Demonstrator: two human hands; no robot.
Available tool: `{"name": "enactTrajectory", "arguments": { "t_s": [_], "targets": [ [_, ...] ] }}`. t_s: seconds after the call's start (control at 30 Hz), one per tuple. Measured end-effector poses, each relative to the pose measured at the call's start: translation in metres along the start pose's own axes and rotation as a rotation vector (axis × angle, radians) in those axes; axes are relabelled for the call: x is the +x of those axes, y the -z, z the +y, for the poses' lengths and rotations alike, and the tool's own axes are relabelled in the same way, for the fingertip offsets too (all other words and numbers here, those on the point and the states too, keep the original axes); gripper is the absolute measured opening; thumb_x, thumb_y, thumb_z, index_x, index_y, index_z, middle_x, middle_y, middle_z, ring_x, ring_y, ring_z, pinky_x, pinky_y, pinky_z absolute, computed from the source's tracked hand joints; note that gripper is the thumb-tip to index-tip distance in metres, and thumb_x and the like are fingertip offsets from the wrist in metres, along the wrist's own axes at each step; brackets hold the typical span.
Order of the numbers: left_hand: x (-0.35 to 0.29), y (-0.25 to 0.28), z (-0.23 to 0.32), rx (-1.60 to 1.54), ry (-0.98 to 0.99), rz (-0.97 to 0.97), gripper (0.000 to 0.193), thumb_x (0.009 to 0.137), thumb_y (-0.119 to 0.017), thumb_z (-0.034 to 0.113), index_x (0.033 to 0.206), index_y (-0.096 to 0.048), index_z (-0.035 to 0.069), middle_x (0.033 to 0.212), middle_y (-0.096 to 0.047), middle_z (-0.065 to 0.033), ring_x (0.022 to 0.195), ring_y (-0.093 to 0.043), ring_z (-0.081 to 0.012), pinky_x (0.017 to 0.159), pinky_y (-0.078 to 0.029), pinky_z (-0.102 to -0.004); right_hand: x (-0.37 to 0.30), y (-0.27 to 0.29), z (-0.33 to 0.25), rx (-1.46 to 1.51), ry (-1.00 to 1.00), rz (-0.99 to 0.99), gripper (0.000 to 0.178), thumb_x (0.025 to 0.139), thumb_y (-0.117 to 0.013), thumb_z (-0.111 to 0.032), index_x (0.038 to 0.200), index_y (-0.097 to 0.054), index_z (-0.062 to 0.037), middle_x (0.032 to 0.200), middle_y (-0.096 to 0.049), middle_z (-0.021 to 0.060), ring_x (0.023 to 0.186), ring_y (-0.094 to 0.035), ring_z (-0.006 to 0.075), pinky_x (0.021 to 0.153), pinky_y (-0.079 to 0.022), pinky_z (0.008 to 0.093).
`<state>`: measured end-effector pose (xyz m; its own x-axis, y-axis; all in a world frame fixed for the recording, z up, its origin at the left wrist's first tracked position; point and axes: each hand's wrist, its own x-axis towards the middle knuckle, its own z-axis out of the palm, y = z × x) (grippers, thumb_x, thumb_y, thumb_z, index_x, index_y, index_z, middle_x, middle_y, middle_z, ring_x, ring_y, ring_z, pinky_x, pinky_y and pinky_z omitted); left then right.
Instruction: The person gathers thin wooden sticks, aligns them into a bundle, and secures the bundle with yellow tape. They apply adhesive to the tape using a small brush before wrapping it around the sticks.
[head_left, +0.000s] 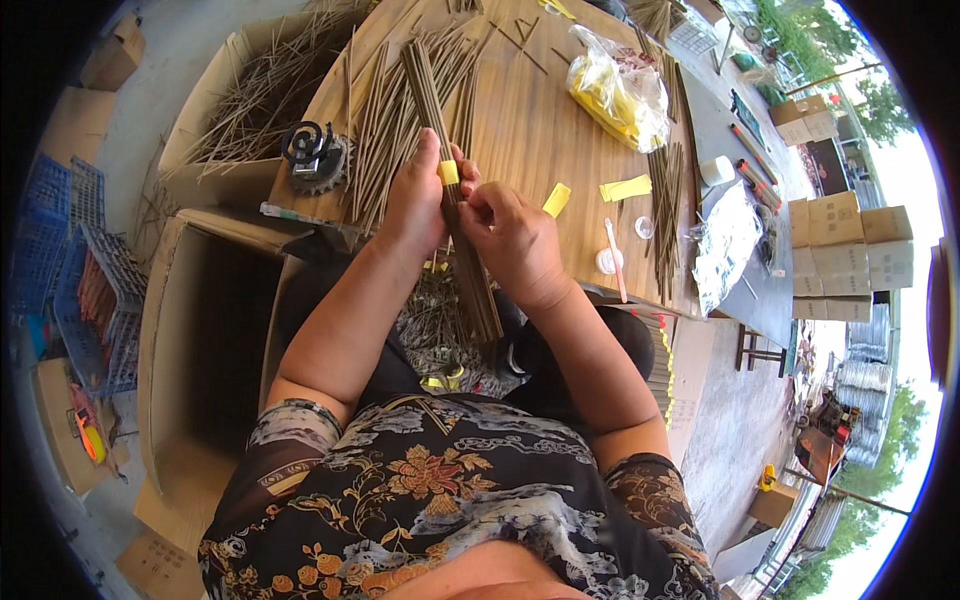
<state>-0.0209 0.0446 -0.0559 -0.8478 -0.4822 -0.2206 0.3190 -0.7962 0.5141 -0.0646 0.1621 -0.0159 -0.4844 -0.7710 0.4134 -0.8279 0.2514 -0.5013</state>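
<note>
As the left hand [416, 205] grips, thin straight sticks [471, 280], yellow band [448, 173]

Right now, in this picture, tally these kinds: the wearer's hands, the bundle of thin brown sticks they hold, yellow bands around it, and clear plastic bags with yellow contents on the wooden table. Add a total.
Left hand and right hand: 2
Held brown stick bundle: 1
Yellow band: 1
Clear plastic bag: 1
Total: 5
</note>
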Motion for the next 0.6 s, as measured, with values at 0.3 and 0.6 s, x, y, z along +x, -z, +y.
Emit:
{"name": "enactTrajectory", "arguments": {
  "t_s": [0.3,0.6],
  "targets": [
    [-0.002,-0.003,0.016,-0.114,-0.075,-0.257,0.049,0.088,-0.037,0.051,0.095,-0.048,0.004,0.070,-0.049,-0.0061,0.055,-0.043,-0.0123,0.050,-0.037,-0.0244,-0.020,0.001,-0.003,1.057,-0.547,-0.502,0.027,0.086,-0.055,-0.023,0.078,-0.053,0.0019,0.065,-0.055,0.0035,0.059,-0.052,0.0103,0.054,-0.044,0.0258],
    [-0.021,-0.014,0.010,0.053,-0.006,-0.292,0.033,0.090,-0.044,0.034,0.096,-0.049,0.001,0.083,-0.058,-0.0105,0.070,-0.057,-0.0176,0.063,-0.048,-0.0289,-0.032,-0.013,0.003,0.801,-0.403,-0.217,0.027,0.087,-0.054,-0.024,0.083,-0.051,0.0024,0.067,-0.054,0.0043,0.060,-0.050,0.0104,0.055,-0.042,0.0251]
  ]
}}
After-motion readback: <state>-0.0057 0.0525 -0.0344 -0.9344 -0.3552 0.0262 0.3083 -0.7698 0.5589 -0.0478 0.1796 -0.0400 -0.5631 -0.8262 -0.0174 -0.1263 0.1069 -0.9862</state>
